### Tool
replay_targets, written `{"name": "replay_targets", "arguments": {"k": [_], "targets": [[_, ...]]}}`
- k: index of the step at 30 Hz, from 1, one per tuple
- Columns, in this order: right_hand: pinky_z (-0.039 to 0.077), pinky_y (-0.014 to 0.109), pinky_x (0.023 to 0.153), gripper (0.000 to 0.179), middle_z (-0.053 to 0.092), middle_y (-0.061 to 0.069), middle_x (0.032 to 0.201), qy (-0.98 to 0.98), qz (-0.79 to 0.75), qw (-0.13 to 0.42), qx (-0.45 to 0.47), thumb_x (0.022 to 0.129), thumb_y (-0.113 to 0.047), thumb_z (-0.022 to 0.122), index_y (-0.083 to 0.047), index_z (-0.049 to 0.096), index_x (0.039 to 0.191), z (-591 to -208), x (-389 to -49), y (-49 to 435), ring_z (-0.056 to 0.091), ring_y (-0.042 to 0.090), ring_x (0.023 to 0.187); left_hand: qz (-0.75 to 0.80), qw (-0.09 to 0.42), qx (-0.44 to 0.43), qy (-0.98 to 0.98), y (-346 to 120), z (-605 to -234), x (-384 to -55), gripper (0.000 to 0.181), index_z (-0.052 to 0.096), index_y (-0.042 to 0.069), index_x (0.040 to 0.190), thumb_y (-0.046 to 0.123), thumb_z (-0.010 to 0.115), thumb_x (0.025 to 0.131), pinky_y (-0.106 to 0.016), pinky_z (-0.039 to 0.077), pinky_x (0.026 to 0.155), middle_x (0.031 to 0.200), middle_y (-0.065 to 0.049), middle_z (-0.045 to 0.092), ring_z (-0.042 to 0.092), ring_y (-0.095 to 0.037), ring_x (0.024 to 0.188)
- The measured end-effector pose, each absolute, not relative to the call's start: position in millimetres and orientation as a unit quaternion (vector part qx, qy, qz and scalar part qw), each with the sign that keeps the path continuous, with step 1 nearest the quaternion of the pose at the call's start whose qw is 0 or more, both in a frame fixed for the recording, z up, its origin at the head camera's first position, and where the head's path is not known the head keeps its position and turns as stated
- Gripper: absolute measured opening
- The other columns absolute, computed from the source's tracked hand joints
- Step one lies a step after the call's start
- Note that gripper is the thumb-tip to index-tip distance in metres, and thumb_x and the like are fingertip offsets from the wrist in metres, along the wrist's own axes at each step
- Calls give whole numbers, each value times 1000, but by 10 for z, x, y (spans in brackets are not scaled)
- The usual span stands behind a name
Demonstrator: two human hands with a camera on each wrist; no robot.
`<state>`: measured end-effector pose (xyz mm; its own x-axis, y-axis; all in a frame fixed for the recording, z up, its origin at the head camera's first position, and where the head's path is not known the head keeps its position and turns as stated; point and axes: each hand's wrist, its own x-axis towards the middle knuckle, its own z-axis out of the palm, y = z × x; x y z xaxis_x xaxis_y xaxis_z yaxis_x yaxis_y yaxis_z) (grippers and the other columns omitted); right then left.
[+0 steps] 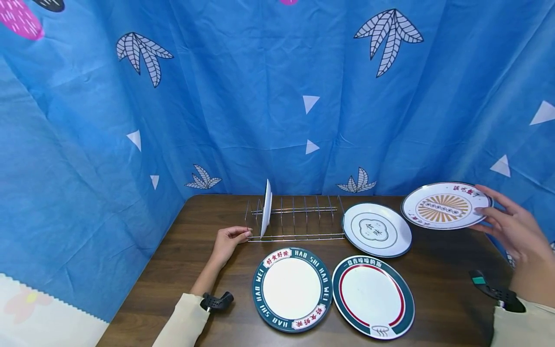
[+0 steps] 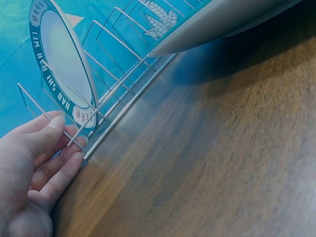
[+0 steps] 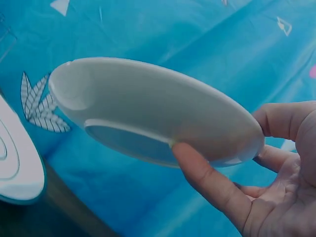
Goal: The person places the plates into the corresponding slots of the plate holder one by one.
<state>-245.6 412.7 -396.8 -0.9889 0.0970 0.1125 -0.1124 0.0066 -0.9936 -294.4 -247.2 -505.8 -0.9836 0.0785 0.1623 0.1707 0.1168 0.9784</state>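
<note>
Head view: left arm being stretched forward, left hand (image 1: 231, 239) being kept low at the left end of the wire rack (image 1: 299, 237), wire being pinched between thumb and fingers. Right arm being held out to the right; by the right hand (image 1: 513, 224) the sunburst plate (image 1: 444, 206) is being held up near the blue curtain (image 1: 243, 120), printed face visible, rim being pinched at its right side. One standing plate (image 1: 266, 209) is being held upright in the rack, seen nearly edge-on. Three plates are being supported by the table (image 1: 173, 289): emblem plate (image 1: 376, 230), lettered plate (image 1: 292, 290), red-ringed plate (image 1: 374, 297).

Left wrist view: thumb and curled fingers being closed about the rack's end wires; the standing plate's green lettered border is being shown, unreadable from the head.

Right wrist view: pale underside and foot ring of the sunburst plate being exposed, hidden from the head; one digit being pressed to the underside, others being set at the rim, spread apart.
</note>
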Motion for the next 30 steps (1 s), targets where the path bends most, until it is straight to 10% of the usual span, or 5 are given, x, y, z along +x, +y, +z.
{"name": "replay_targets", "arguments": {"k": [30], "targets": [[63,25,73,51,43,2,138,-608,782,66,120,104,1,51,-13,46,153,-3597,-2484,3246,69,11,98,-648,53,-77,-756,-2544,-5307,-3094,19,74,-7,110,2,72,93,-33,61,84,113,-27,71,74,-22,94]]}}
